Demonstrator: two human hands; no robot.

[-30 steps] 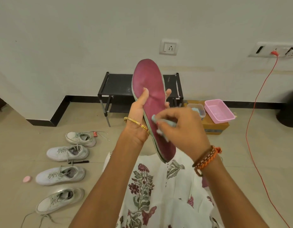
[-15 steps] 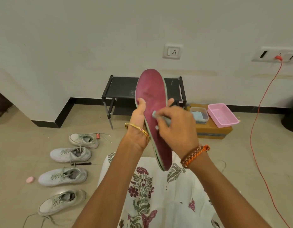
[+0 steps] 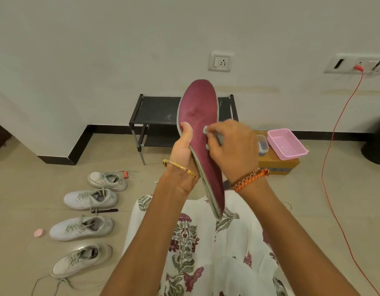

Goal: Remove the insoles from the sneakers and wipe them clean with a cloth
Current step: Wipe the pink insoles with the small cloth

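A maroon insole [image 3: 198,107] with a pale edge stands upright in front of me, toe end up. My left hand [image 3: 181,152] grips its left edge at mid-length, thumb on the maroon face. My right hand [image 3: 231,148] pinches a small pale green cloth [image 3: 206,130] and presses it on the insole's middle; most of the cloth is hidden in the fingers. Several white sneakers lie in a row on the floor at the left, the nearest sneaker [image 3: 81,260] low and the farthest sneaker [image 3: 107,180] higher up.
A black shoe rack [image 3: 157,116] stands against the wall behind the insole. A pink tray [image 3: 286,144] and a clear tub [image 3: 262,144] sit on a cardboard box [image 3: 278,166] at right. A red cable [image 3: 329,167] runs down from the wall socket.
My right hand with the cloth has slid up the insole from near the heel half to its middle. The view has tilted slightly.
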